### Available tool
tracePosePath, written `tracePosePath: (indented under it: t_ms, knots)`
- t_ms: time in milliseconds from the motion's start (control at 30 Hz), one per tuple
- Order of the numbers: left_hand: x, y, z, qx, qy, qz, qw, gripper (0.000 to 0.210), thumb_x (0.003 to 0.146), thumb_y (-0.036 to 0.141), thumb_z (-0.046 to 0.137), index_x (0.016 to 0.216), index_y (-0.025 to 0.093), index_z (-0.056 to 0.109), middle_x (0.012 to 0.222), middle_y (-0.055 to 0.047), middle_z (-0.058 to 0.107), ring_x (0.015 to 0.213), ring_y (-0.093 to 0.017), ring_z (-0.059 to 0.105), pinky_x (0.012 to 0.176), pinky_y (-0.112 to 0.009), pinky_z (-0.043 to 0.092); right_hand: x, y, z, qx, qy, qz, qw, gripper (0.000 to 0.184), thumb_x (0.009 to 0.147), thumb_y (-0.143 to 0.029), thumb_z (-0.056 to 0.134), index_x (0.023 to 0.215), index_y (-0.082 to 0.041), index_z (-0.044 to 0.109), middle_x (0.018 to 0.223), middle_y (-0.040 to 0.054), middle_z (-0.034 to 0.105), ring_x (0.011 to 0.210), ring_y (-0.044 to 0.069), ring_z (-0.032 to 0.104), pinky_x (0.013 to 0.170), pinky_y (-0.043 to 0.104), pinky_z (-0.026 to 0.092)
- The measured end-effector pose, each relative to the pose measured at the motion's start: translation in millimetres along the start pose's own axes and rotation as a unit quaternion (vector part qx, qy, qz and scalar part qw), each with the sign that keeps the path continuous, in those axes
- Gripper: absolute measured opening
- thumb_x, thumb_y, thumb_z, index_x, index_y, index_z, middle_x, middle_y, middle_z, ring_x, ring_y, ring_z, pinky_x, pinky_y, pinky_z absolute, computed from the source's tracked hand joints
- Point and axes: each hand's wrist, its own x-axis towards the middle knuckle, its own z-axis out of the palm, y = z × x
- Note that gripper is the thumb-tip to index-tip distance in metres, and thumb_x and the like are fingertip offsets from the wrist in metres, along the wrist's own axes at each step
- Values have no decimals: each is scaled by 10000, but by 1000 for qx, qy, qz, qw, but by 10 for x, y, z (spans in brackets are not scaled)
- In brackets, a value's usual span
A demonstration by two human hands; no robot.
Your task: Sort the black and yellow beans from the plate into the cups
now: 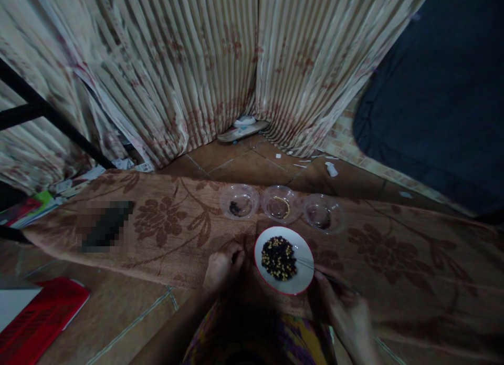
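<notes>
A white plate with a red rim [304, 244] sits on the cloth, holding a heap of mixed black and yellow beans [279, 258]. My right hand [346, 307] grips a thin metal utensil with slender prongs [304, 261]; its tips reach the edge of the heap. Its exact kind is hard to make out. Left of the plate, my left hand [225, 265] rests with curled fingers, apparently around nothing. Behind the plate stand three clear plastic bowls: the left bowl [249, 194] has black bits, the middle bowl [270, 194] yellow ones, the right bowl [334, 218] dark ones.
A brown flowered cloth [189, 249] covers the long low surface. A blurred dark object [106, 227] lies at its left. Beyond are striped curtains [212, 65], a skateboard [244, 131] and small white scraps on the tiles. A red item [51, 312] lies at lower left.
</notes>
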Motion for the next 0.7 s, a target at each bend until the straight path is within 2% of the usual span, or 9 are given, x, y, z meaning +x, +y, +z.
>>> tracePosePath:
  t_ms: [200,433,567,700]
  knots:
    - [-5,5,4,-6,4,-13,1000,140,883,252,507,876,248,647,838,10,701,780,-137,628,713,-228,417,-1,43,19,-13,-2,6,1000,356,779,-501,617,945,-207,729,1040,78,729,1002,261,662,903,393,501]
    - [-8,-12,18,-6,11,-4,1000,133,880,250,511,884,253,644,850,8,708,802,-142,639,746,-234,427,-10,-12,39,-20,15,-5,1000,353,765,-504,624,901,-197,734,970,85,740,960,265,671,858,379,524]
    - [-7,-18,23,0,15,-9,1000,127,878,256,518,894,251,644,845,6,706,799,-143,641,743,-232,434,0,28,28,-12,8,-13,1000,369,766,-506,627,934,-196,734,1000,91,737,986,269,665,870,384,521]
    - [-11,-26,21,1,16,-2,1000,140,885,270,509,886,256,648,841,12,703,777,-136,640,715,-223,435,-6,65,-7,1,-16,14,1000,399,746,-525,644,951,-196,738,1022,94,735,1002,275,664,891,400,514]
